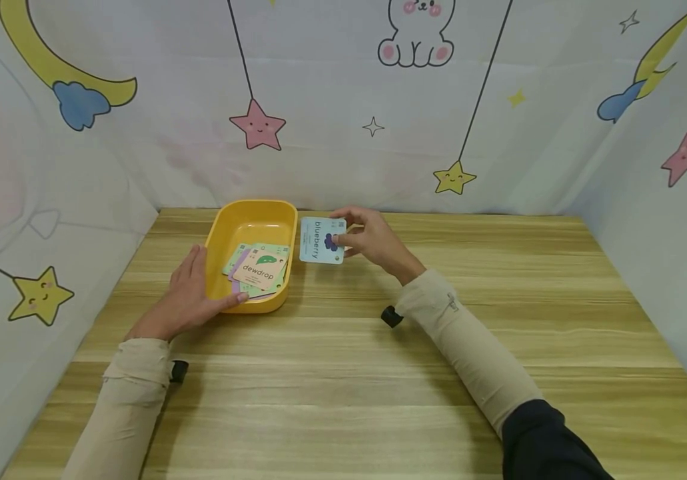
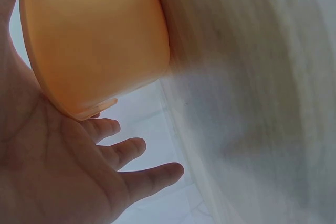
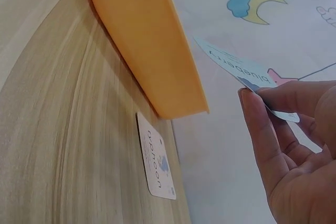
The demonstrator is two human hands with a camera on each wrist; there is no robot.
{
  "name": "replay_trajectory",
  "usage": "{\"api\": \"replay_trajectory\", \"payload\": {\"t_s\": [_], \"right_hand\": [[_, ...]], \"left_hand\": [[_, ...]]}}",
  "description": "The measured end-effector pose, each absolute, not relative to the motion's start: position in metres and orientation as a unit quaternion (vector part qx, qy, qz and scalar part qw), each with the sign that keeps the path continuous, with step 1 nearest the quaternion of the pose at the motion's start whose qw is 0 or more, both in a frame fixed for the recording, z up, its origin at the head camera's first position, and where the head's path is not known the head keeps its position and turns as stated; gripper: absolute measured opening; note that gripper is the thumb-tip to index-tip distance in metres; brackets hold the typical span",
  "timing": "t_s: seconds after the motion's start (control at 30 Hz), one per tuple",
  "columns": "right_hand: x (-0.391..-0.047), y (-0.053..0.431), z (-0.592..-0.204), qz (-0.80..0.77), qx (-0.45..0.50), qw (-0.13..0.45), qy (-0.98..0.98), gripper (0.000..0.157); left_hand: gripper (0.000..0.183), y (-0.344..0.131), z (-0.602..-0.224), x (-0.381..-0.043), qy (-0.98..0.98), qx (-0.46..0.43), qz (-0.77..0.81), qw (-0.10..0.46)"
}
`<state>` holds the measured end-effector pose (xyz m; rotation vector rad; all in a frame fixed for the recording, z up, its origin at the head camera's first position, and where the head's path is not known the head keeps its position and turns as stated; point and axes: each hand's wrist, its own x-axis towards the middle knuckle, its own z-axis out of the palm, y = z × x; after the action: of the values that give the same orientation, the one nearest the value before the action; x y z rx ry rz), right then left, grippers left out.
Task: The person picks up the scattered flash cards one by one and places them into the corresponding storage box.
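Observation:
A light blue "blueberry" card (image 1: 309,233) is pinched between the thumb and fingers of my right hand (image 1: 376,243), just right of a yellow plastic bin (image 1: 292,230). In the right wrist view the card is tilted and raised above the table. My left hand (image 1: 190,297) rests against the bin's left side, its thumb over the near rim and its other fingers extended. Inside the bin lies a loose pile of cards, with a cream "dewdrop" card (image 1: 258,270) on top. A pale "typhoon" card (image 3: 156,163) lies on the table near the bin, hidden in the head view.
The wood-grain table (image 1: 331,400) meets a white curtain (image 1: 331,167) printed with stars and moons at its back and sides. A small black piece (image 1: 391,317) sits at the right wrist, another (image 1: 178,371) at the left.

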<state>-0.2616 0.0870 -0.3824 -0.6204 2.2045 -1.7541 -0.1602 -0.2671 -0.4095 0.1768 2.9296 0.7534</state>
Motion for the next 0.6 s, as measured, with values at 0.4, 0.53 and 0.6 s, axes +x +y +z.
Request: {"api": "replay_trajectory", "payload": {"t_s": [0.4,0.53,0.6], "right_hand": [[-0.261,0.078,-0.379,-0.607,-0.218,0.125,0.754,0.04],[-0.262,0.075,-0.379,-0.603,-0.22,0.124,0.757,0.041],[-0.263,0.074,-0.379,-0.604,-0.22,0.125,0.756,0.041]], "left_hand": [[0.128,-0.268,-0.409,-0.16,0.965,0.059,0.251,0.052],[0.128,-0.267,-0.409,-0.16,0.965,0.058,0.252,0.051],[0.128,-0.266,-0.408,-0.16,0.965,0.057,0.252,0.054]]}}
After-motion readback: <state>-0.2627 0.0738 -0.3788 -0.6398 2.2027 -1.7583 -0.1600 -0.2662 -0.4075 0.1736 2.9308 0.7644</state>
